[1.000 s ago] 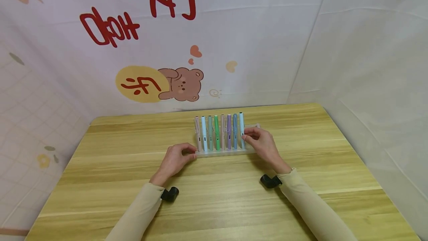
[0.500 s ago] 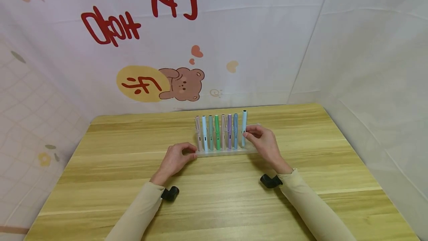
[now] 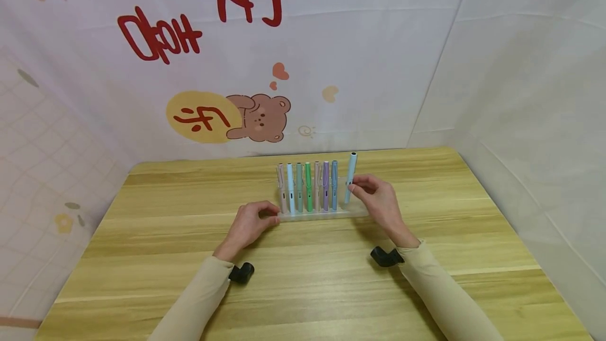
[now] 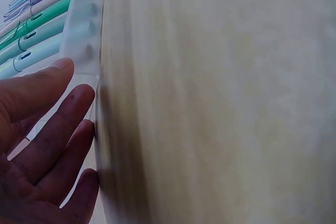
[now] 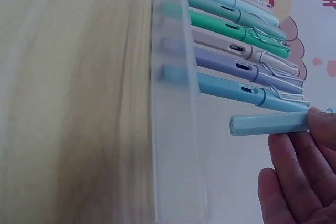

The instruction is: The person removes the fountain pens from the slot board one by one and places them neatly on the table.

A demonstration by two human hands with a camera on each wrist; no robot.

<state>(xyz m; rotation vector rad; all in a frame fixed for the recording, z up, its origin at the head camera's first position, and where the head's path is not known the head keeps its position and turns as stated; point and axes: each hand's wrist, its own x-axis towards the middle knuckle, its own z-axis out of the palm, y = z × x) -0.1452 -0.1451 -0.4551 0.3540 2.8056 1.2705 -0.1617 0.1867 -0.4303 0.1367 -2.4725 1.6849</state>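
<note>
- Head view, with the rack as centre of the clock: the right hand (image 3: 381, 201) is at 3 o'clock, its thumb and fingertips clamped on the light blue pen (image 3: 351, 179), around the middle of its length.
- This pen is at 2 o'clock, above the right part of the translucent rack (image 3: 312, 217); its top leans a little from 12 toward 1 o'clock.
- In the right wrist view the lower end of the pen points to 9 o'clock and is apart from the rack base, near the blue pen (image 3: 334, 188).
- The left hand (image 3: 248, 225) is between 8 and 9 o'clock, at the left end of the rack. Its thumb is apart from the forefinger, and the fingers are softly bent and loose. The tips seem to touch the rack, but the left wrist view is dark, so how firmly I cannot tell.
- Seven pens stand upright in the rack. Going toward 3 o'clock, they are pinkish, light blue, grey-green, green, beige, purple and blue.
- The rack stands near the far edge of the wooden table (image 3: 303, 288).
- At 11 o'clock, a bear (image 3: 267, 118) is printed on the white cloth (image 3: 374, 67).
- Black wrist devices are near 8 o'clock and 4 o'clock, beside the beige sleeves (image 3: 199, 293).
</note>
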